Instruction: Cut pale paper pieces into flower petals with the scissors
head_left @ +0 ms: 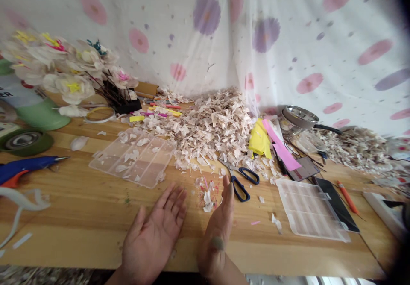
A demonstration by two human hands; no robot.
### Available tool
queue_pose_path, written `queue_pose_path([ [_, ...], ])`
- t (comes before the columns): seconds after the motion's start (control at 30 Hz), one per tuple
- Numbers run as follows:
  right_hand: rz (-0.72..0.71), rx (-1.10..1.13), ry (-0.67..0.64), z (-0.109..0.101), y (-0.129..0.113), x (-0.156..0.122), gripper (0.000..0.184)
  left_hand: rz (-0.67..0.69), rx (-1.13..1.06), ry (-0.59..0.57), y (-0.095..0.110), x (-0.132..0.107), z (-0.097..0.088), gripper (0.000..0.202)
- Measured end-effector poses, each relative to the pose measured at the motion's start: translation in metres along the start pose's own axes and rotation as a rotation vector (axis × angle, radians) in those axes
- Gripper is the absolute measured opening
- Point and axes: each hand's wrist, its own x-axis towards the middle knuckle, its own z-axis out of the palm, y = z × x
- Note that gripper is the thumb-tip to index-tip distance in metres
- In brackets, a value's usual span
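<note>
From head view I see left hand palm up, right hand edge-on, both bare above table. Scraps between fingertips; scissors near right fingers; petal heap beyond; glue gun far left.

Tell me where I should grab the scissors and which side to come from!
Grip the scissors by the dark blue handle loops, probably coming from the near right side with the right hand. The loops point that way, while the blades point away toward the pile of pale flakes.
</note>
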Motion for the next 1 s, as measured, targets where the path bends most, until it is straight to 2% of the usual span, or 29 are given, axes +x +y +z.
queue_pose_path([
  [0.13,0.009,-0.004,0.005,0.0001,-0.0015,0.002,0.081,0.016,-0.017,-0.086,-0.0014,-0.0002,0.0004,0.066],
  [0.27,0.002,-0.031,0.023,-0.0038,-0.0061,0.0069,0.083,0.021,-0.023,-0.113,-0.002,0.0,0.0021,0.068],
  [1.0,0.005,-0.054,-0.014,-0.0057,-0.0042,0.0012,0.078,0.013,-0.056,-0.062,-0.0016,0.0002,0.0038,0.07],
])
